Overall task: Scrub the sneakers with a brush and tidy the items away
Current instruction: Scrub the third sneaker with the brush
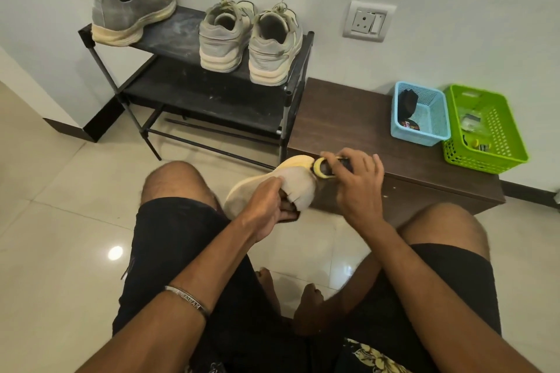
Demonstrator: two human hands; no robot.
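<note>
Pale tiled floor (60, 190) under you, a black shoe rack (212, 90) against the wall with three grey sneakers on its top shelf, a low brown desk (357, 130) beside it. Your left hand (266, 206) grips a cream-soled sneaker (300, 184) over the desk's near left corner, fingers curled into its opening. Your right hand (357, 181) clamps a yellow-and-black brush (322, 168) against its toe. A blue basket (430, 118) and a green basket (491, 130) sit at the desk's far right end.

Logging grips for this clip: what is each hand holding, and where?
Left hand grips the sneaker at its collar opening; right hand holds the brush by its handle.
</note>
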